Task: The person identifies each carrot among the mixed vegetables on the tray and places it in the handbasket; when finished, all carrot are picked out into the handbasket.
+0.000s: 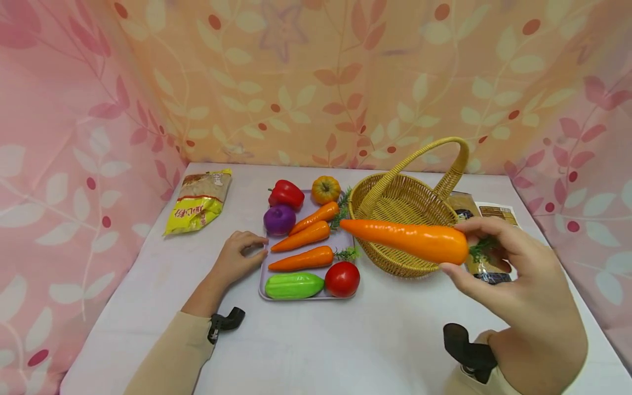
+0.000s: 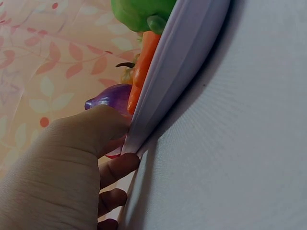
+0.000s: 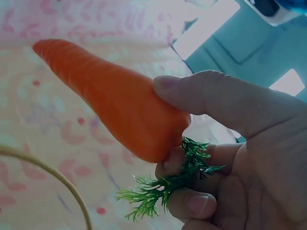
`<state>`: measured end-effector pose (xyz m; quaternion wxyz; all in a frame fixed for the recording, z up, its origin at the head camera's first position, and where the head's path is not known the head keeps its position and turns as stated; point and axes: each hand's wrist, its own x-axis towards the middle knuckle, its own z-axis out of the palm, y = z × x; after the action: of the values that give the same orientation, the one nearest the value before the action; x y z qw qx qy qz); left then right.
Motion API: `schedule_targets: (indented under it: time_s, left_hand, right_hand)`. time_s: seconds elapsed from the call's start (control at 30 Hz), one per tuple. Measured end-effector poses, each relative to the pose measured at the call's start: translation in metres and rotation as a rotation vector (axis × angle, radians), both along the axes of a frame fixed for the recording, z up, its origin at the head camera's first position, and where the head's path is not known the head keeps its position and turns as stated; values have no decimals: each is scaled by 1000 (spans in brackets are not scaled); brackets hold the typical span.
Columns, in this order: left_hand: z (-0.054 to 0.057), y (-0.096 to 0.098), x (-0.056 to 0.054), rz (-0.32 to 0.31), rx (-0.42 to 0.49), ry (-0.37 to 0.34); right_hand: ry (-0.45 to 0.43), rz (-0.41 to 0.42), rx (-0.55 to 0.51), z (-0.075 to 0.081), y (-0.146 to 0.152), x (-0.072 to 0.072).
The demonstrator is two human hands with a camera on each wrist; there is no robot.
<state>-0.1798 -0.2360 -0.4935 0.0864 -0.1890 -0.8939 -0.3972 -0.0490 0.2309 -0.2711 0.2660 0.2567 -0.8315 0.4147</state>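
Note:
An orange carrot point(image 1: 410, 239) with a green leafy top is pinched at its thick end by my right hand point(image 1: 528, 285). It is raised in front of the wicker basket point(image 1: 395, 263), its tip pointing left. The right wrist view shows the thumb on the carrot point(image 3: 120, 105) and the fingers around its leafy end. At the left rim of a lilac tray point(image 1: 263, 285), my left hand point(image 1: 237, 258) rests with loosely bent fingers, thumb and fingertips touching the edge. On the tray lie several more carrots point(image 1: 302, 259), a purple onion-like vegetable point(image 1: 280, 220) and a red bell pepper point(image 1: 286, 195).
Also on the tray are a small pumpkin point(image 1: 326, 190), a tomato point(image 1: 342, 279) and a green ridged vegetable point(image 1: 294, 286). A yellow-and-brown food bag point(image 1: 198, 201) lies at the back left. Behind the right hand are other packages point(image 1: 464, 203). Floral cloth point(image 1: 296, 109) surrounds the white table.

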Motion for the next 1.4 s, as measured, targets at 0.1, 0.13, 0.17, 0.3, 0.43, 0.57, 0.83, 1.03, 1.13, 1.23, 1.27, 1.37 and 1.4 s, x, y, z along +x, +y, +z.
schedule_targets:
  time_s: [0.1, 0.13, 0.17, 0.3, 0.43, 0.57, 0.83, 1.03, 1.13, 1.23, 1.27, 1.37, 1.4]
  left_hand:
    - [-1, 0, 0, 4, 0, -10]
    - [-2, 1, 0, 6, -2, -12]
    - [-2, 1, 0, 7, -2, -13]
    - [-3, 1, -1, 10, -5, -15]
    - [-2, 1, -1, 7, -8, -12]
    - [-1, 1, -1, 11, -9, -19]
    - [-1, 0, 0, 12, -10, -27]
    - [-1, 0, 1, 21, -13, -27]
    - [-1, 0, 1, 19, -9, -26]
    - [-2, 0, 0, 13, -8, -20]
    - [-2, 0, -1, 13, -8, -20]
    - [-3, 0, -1, 14, -9, -23]
    - [-3, 0, -1, 16, -9, -27]
  right_hand:
    - [2, -57, -22, 1, 16, 4]
    - [-3, -83, -20, 1, 21, 5]
    - [-5, -114, -13, 1, 26, 5]
    - [-65, -297, 12, -2, 42, 4]
    - [-177, -488, 41, -10, 53, -9]
    - [-347, -561, 123, -21, 64, -38]
    - [-638, -538, 191, -63, 56, -105]
    - [-657, -572, 298, -98, 29, -138]
    - [-691, -618, 349, -110, 21, -147]
    - [-724, -653, 391, -119, 19, -151]
    - [-733, -658, 401, -121, 18, -151]
    - [-750, -660, 434, -127, 17, -153]
    - [-757, -658, 446, -129, 16, -153]
